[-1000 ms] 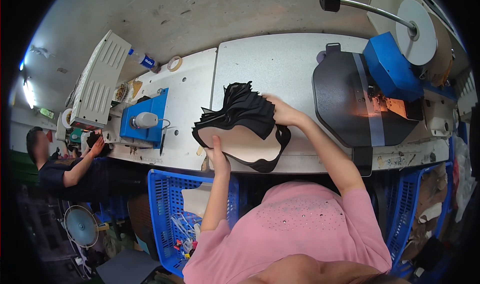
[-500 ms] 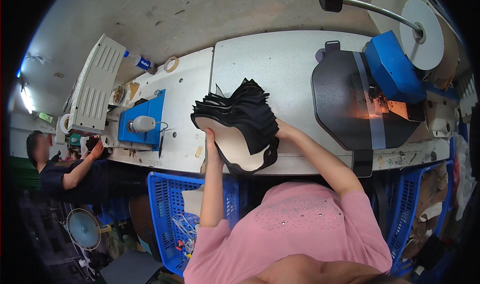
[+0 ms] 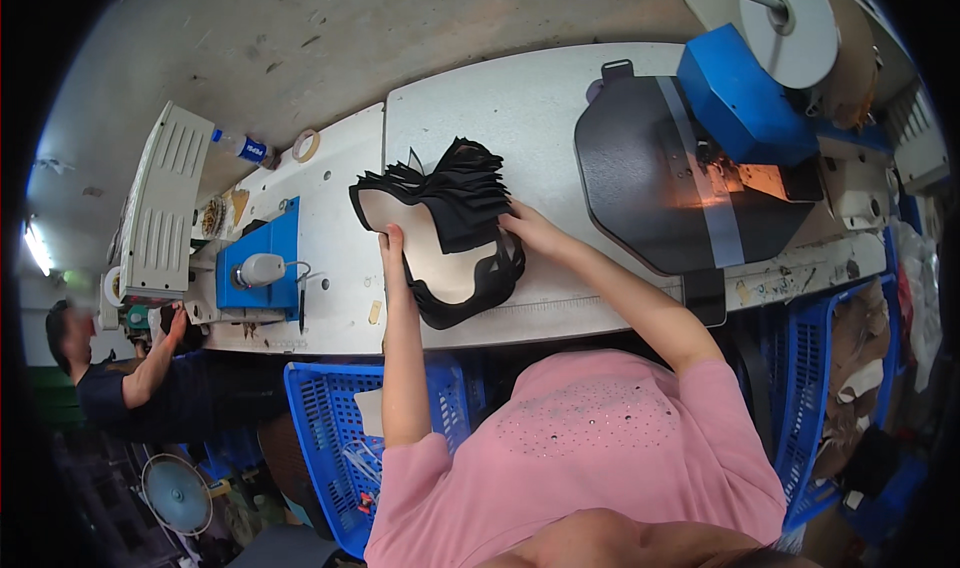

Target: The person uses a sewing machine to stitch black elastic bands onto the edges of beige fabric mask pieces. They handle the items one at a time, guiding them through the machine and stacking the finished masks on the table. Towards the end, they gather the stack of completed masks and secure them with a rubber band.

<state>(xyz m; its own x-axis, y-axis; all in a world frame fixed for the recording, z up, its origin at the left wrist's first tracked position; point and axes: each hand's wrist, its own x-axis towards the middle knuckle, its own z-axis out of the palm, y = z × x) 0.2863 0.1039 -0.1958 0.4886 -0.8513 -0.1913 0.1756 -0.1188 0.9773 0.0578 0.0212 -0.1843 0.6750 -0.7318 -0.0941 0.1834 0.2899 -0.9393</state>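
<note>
A thick stack of black cut pieces (image 3: 470, 203), shaped like shoe uppers, is between my hands over the white worktable (image 3: 330, 228). Its top piece turns a beige face upward, and the layered edges fan out on the far side. My left hand (image 3: 393, 246) grips the near left edge, thumb on the beige face and the other fingers hidden underneath. At the right edge of the stack, my right hand (image 3: 527, 227) has its fingers closed on the layers. Whether the stack's underside touches the table cannot be made out.
Right of the stack stands a blue-headed machine (image 3: 745, 98) with a dark plate (image 3: 640, 168) and a lit work area. At left are a blue-based machine (image 3: 262, 268), tape roll (image 3: 306, 146) and bottle (image 3: 243, 148). Blue crates (image 3: 330, 438) flank me; a co-worker (image 3: 130, 378) sits far left.
The whole view has shifted, moving the table and machines leftward in the picture. The stack has moved slightly away from me, and more of my right hand shows at its right edge.
</note>
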